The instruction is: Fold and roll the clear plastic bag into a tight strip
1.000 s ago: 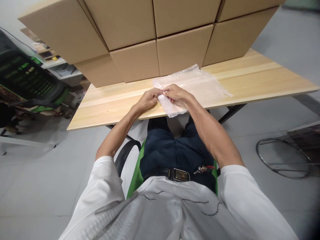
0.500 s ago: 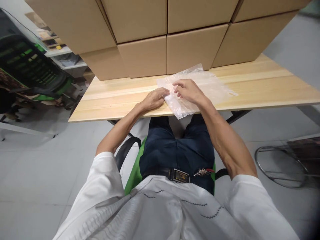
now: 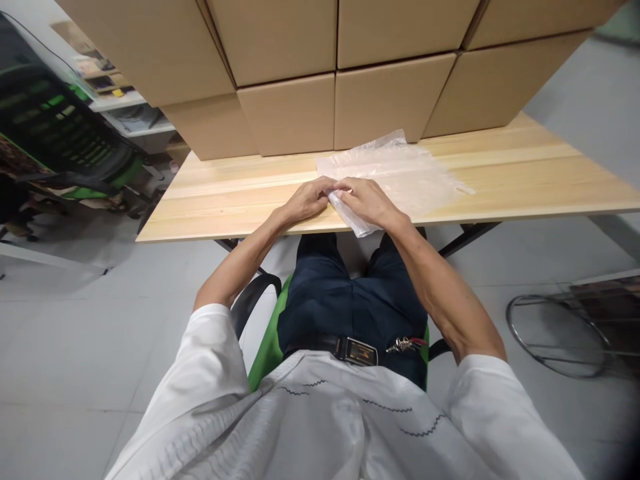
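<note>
A clear plastic bag [image 3: 400, 170] lies spread on the wooden table [image 3: 235, 193], its near corner hanging over the front edge. My left hand [image 3: 313, 198] rests at the bag's left edge with its fingers closed on the plastic. My right hand [image 3: 365, 199] lies on top of the bag, thumb and fingers pinched on the same left edge. The fingertips of both hands meet there. What lies under my right palm is hidden.
Cardboard boxes [image 3: 287, 117] stand stacked along the back of the table. To the left is a black and green mesh chair [image 3: 75, 133] by a white shelf [image 3: 120, 103]. A round metal frame [image 3: 555, 337] stands on the floor at the right.
My right hand has come down and left onto the bag's left edge, and its fingers have closed beside my left hand. My left hand has barely moved.
</note>
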Motion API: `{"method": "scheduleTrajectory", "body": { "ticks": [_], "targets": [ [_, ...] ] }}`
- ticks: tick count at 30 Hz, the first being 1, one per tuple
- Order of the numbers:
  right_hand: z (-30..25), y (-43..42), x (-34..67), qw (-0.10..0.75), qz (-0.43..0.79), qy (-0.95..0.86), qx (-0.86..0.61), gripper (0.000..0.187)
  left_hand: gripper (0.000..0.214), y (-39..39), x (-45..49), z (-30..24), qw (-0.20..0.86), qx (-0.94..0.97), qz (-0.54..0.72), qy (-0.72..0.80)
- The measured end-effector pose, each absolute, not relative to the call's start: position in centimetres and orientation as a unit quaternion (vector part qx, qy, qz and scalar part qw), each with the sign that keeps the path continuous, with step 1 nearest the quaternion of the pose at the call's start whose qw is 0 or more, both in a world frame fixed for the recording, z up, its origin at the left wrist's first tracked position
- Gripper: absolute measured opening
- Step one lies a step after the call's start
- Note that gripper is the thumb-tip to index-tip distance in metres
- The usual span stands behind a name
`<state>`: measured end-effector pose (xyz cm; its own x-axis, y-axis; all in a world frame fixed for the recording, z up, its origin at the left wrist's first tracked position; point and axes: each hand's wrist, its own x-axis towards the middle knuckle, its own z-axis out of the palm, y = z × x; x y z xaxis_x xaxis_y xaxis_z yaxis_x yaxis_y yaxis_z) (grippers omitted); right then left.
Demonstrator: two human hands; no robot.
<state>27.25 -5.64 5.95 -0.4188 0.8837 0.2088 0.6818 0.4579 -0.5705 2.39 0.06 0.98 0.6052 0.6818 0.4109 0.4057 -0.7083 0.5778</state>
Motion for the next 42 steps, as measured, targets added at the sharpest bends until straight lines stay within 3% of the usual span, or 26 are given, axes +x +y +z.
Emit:
{"method": "scheduleTrajectory", "body": {
  "ticks": [12, 27, 42],
  "targets": [
    [4.9, -5.5, 26.2, 0.197, 0.121, -0.832, -0.505, 0.047, 0.065, 0.5, 2.4, 1.3, 0.236, 0.867, 0.314, 0.309],
    [5.2, -8.0, 22.6, 0.128, 0.051, -0.803, -0.58, 0.069, 0.018, 1.0, 2.2, 1.7, 0.193, 0.879, 0.279, 0.334],
    [5.2, -7.6, 22.4, 0.127, 0.06, -0.792, -0.594, 0.08, 0.023, 1.5, 2.5, 2.3, 0.184, 0.89, 0.272, 0.316]
  ]
}}
